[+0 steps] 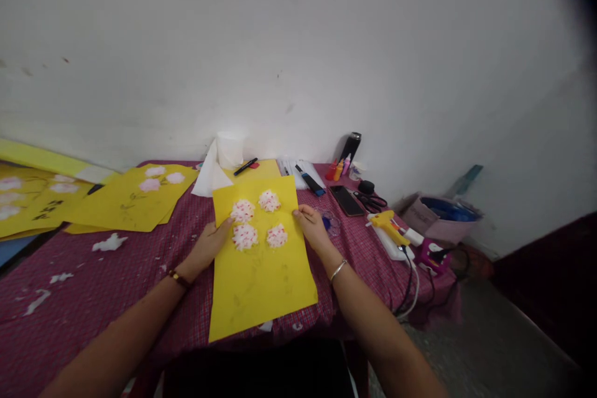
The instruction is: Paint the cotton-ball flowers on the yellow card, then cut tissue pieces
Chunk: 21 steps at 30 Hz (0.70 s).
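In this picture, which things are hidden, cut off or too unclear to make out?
- Head view: the left hand fingertips lie at the yellow sheet edge; whether they grip it is unclear.
- The sheet's near edge hangs past the table edge; anything under the sheet is hidden.
- Pencil lines on the sheet are too faint to read.
- The small bottles are too small to identify.
- The box contents are blurred.

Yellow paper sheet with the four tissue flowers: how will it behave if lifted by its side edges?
The yellow paper sheet looks thin, so it would probably sag in the middle. It seems light: the left hand and right hand hold it at the edges only. The white-and-red tissue flowers look soft, likely crushable.
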Tool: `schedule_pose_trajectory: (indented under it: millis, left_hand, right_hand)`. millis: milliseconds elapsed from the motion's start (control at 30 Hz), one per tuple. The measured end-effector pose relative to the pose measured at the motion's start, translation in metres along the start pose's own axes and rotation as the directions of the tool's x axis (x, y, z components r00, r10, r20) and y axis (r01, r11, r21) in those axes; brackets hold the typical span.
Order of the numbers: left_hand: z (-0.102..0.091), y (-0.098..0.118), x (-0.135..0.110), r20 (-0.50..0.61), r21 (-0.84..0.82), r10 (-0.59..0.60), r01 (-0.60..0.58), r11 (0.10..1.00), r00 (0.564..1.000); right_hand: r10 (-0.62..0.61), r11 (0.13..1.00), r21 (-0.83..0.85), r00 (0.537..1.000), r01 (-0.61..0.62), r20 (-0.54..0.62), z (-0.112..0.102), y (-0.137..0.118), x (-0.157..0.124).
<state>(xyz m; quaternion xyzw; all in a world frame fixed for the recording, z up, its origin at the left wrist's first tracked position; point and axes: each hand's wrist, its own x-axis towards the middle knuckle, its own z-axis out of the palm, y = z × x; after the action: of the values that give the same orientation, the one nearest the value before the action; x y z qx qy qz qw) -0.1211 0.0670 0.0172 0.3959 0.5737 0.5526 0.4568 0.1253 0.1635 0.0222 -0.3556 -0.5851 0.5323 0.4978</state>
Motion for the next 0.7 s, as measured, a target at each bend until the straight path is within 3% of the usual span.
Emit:
schedule_pose_trajectory:
  millis: [133, 233, 367, 467, 700]
  left_hand:
    - [0.0, 0.007, -0.005, -0.044, 0.09, -0.028, 0.032, 0.995, 0.999]
    - [-0.004, 0.008, -0.002, -0.082, 0.249, -0.065, 0.084, 0.965, 0.994]
    - [-0.01, 0.0, 0.007, 0.001, 0.426, -0.014, 0.012, 0.904, 1.0]
    - [-0.013, -0.006, 0.011, 0.066, 0.496, 0.028, -0.057, 0.866, 0.997]
    - [-0.013, 0.0, 0.006, 0.058, 0.559, 0.026, -0.054, 0.827, 0.998]
  right_hand:
    - [-0.133, 0.991, -0.008, 0.981, 0.134, -0.142, -0.025, -0.023, 0.009]
    - [-0.227, 0.969, 0.027, 0.923, 0.247, -0.309, -0.061, -0.041, 0.021]
    - [-0.282, 0.958, -0.146, 0.904, 0.247, -0.322, -0.095, -0.04, 0.028]
    - [-0.288, 0.935, -0.305, 0.888, 0.181, -0.358, -0.1, -0.023, 0.026]
    - [-0.336, 0.855, -0.5, 0.883, 0.14, -0.327, -0.099, 0.002, 0.027]
